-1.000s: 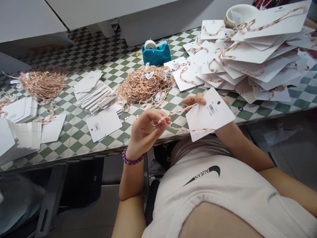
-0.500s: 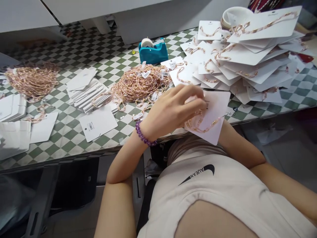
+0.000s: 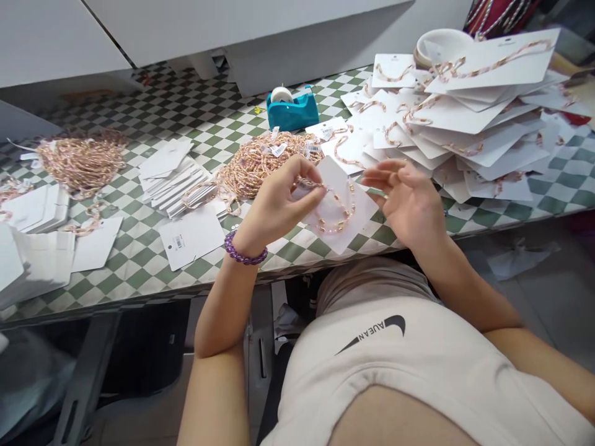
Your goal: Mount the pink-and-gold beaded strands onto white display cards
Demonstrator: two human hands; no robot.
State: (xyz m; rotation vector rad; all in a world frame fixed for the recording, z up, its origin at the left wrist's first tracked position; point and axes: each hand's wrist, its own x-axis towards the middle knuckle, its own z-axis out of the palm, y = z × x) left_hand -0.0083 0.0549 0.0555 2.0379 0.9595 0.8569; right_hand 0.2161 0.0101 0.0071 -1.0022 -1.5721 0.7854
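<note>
Checkered green-and-white tabletop (image 3: 139,118) is crowded with stock, and a teal tape dispenser (image 3: 292,111) is taken as the reference point. Toward the wearer from the dispenser, and slightly right of it, a white display card (image 3: 365,217) is held tilted, its long axis running from upper left to lower right, with a looped pink-and-gold beaded strand (image 3: 341,214) laid across it. The left hand (image 3: 274,207) is found nearer to the card, closed to a pinch at its left edge, apparently on the strand's end; the contact is partly hidden. The right hand (image 3: 409,198) is held open, fingers spread, just beside the card, with nothing gripped. Compared with the earlier frame, the card is shifted leftward and is no longer borne by the right hand. A loose bead pile (image 3: 260,164) is noted between dispenser and card, and a stack of carded strands (image 3: 469,105) lies right of the dispenser.
</note>
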